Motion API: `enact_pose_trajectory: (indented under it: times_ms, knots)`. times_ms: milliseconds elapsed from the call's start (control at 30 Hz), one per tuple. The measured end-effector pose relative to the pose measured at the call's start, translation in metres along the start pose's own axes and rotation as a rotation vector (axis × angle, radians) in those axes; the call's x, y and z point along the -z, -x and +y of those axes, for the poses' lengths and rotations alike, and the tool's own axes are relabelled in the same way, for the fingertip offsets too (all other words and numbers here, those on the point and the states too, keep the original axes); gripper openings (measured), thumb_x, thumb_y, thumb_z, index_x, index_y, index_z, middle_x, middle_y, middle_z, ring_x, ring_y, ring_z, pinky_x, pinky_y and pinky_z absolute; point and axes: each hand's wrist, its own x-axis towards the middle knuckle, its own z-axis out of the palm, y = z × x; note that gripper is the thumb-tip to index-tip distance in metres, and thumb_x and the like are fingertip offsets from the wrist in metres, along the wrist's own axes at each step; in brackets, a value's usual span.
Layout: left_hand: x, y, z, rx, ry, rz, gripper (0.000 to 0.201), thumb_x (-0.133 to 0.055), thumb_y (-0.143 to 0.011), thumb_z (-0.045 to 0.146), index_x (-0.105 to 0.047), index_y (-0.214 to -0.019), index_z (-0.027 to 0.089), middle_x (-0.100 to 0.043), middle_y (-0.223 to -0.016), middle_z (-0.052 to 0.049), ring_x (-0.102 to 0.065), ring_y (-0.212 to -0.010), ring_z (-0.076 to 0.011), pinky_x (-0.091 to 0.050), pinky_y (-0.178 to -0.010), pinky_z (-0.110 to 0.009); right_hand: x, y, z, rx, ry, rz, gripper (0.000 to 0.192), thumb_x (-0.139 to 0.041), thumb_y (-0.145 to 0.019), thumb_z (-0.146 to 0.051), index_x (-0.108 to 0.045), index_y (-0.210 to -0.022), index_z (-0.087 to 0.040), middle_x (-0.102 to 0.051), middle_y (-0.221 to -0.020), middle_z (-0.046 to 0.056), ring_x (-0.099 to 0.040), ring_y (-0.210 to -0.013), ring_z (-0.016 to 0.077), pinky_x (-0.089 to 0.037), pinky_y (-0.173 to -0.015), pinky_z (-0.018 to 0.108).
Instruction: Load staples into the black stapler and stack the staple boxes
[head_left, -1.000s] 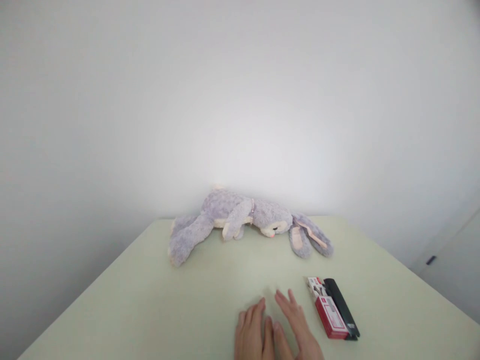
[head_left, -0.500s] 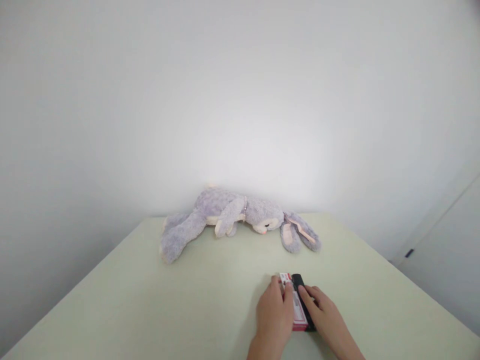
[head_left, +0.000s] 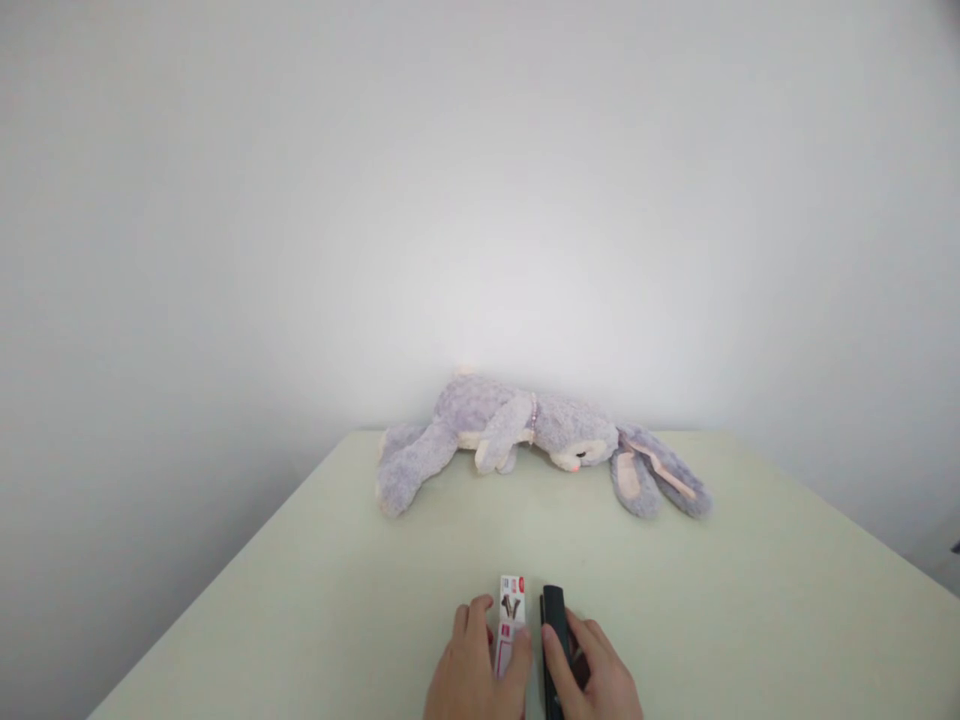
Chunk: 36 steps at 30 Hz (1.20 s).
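My left hand [head_left: 474, 668] is closed around a narrow white and red box [head_left: 513, 606], fingers along its left side and thumb on its right. A picture of a stapler is printed on the box top; my hand and the frame's edge hide its near end. Just to the right, my right hand [head_left: 596, 672] grips a black stapler [head_left: 553, 612], thumb on the left side and fingers on the right. A narrow strip of table shows between the two things, which lie roughly parallel and point away from me.
A lilac plush rabbit [head_left: 480, 400] lies on its side along the back of the pale green table [head_left: 315, 600], its long ears to the right. Behind it rises a plain white wall [head_left: 480, 200]. The table's left and right edges are in view.
The view has turned left, so the rabbit and table sit further right. The box and stapler, side by side before, are now apart and nearer to me, a hand on each.
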Motion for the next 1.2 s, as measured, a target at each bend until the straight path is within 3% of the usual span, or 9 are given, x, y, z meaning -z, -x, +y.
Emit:
enact_pose_trajectory:
  times_ms: [100, 200, 400, 533, 700, 833, 933, 1067, 1200]
  knots:
    - [-0.005, 0.003, -0.009, -0.106, -0.065, -0.042, 0.053, -0.056, -0.081, 0.03, -0.05, -0.132, 0.018, -0.062, -0.127, -0.012, -0.067, -0.11, -0.0204, -0.048, -0.094, -0.026, 0.001, 0.004, 0.014, -0.051, -0.044, 0.137, 0.061, -0.054, -0.089, -0.068, -0.074, -0.113, -0.016, -0.071, -0.083, 0.007, -0.066, -0.067, 0.0204, -0.055, -0.065, 0.028]
    - [0.007, -0.002, -0.027, -0.148, -0.031, -0.004, 0.037, -0.053, -0.083, 0.028, -0.056, -0.12, 0.023, -0.066, -0.115, -0.005, -0.067, -0.103, -0.0165, -0.047, -0.088, -0.021, -0.004, 0.007, 0.018, -0.056, -0.075, 0.197, 0.061, -0.055, -0.088, -0.069, -0.075, -0.112, -0.016, -0.07, -0.08, 0.006, -0.065, -0.065, 0.0199, -0.053, -0.063, 0.028]
    - [0.042, -0.059, -0.064, -0.146, -0.047, 0.241, 0.025, -0.051, -0.089, 0.036, -0.062, -0.107, 0.022, -0.066, -0.102, -0.002, -0.065, -0.09, -0.0175, -0.047, -0.084, -0.026, -0.008, 0.005, 0.015, -0.042, -0.084, 0.208, 0.061, -0.056, -0.086, -0.07, -0.077, -0.108, -0.017, -0.066, -0.076, 0.004, -0.061, -0.061, 0.0185, -0.05, -0.06, 0.028]
    - [0.047, -0.085, -0.077, -0.154, -0.048, 0.314, 0.035, -0.048, -0.092, 0.042, -0.062, -0.117, 0.02, -0.065, -0.112, -0.005, -0.064, -0.103, -0.0221, -0.048, -0.095, -0.033, -0.008, 0.004, 0.016, -0.053, -0.09, 0.225, 0.061, -0.058, -0.084, -0.071, -0.077, -0.107, -0.018, -0.065, -0.072, 0.003, -0.061, -0.062, 0.0191, -0.049, -0.059, 0.028]
    - [0.038, -0.055, -0.101, -0.077, -0.148, 0.478, 0.04, -0.041, -0.096, 0.043, -0.056, -0.128, 0.024, -0.061, -0.127, -0.01, -0.058, -0.118, -0.0295, -0.043, -0.099, -0.048, -0.008, 0.004, 0.017, -0.053, -0.079, 0.216, 0.062, -0.057, -0.084, -0.071, -0.077, -0.107, -0.017, -0.064, -0.072, 0.002, -0.059, -0.059, 0.0181, -0.048, -0.056, 0.028]
    - [0.031, -0.031, -0.121, -0.087, -0.325, 0.432, 0.038, -0.05, -0.09, 0.035, -0.061, -0.126, 0.033, -0.064, -0.122, -0.005, -0.058, -0.115, -0.0284, -0.039, -0.099, -0.051, -0.008, 0.005, 0.016, -0.061, -0.064, 0.183, 0.06, -0.055, -0.086, -0.07, -0.076, -0.107, -0.019, -0.062, -0.071, 0.002, -0.057, -0.057, 0.0176, -0.047, -0.055, 0.028]
    - [0.033, -0.034, -0.12, -0.154, -0.376, 0.439, 0.043, -0.05, -0.09, 0.03, -0.062, -0.132, 0.034, -0.063, -0.123, -0.004, -0.057, -0.114, -0.0262, -0.034, -0.106, -0.052, -0.008, 0.004, 0.013, -0.058, -0.051, 0.191, 0.062, -0.058, -0.083, -0.071, -0.074, -0.114, -0.02, -0.063, -0.074, 0.001, -0.058, -0.06, 0.0177, -0.048, -0.057, 0.028]
    - [0.03, -0.037, -0.098, -0.219, -0.347, 0.554, 0.045, -0.049, -0.092, 0.027, -0.061, -0.135, 0.033, -0.062, -0.128, -0.006, -0.055, -0.118, -0.0266, -0.033, -0.109, -0.052, -0.007, 0.003, 0.012, -0.02, -0.022, 0.235, 0.067, -0.066, -0.077, -0.069, -0.071, -0.119, -0.018, -0.059, -0.074, 0.0, -0.056, -0.056, 0.0169, -0.048, -0.053, 0.029]
    - [-0.003, -0.019, -0.07, -0.449, -0.23, 0.407, 0.03, -0.058, -0.091, 0.035, -0.07, -0.118, 0.033, -0.067, -0.112, -0.004, -0.063, -0.107, -0.0245, -0.046, -0.097, -0.044, -0.001, 0.008, 0.013, 0.003, 0.018, 0.262, 0.052, -0.064, -0.079, -0.065, -0.074, -0.105, -0.021, -0.056, -0.072, 0.0, -0.055, -0.053, 0.0165, -0.046, -0.05, 0.029]
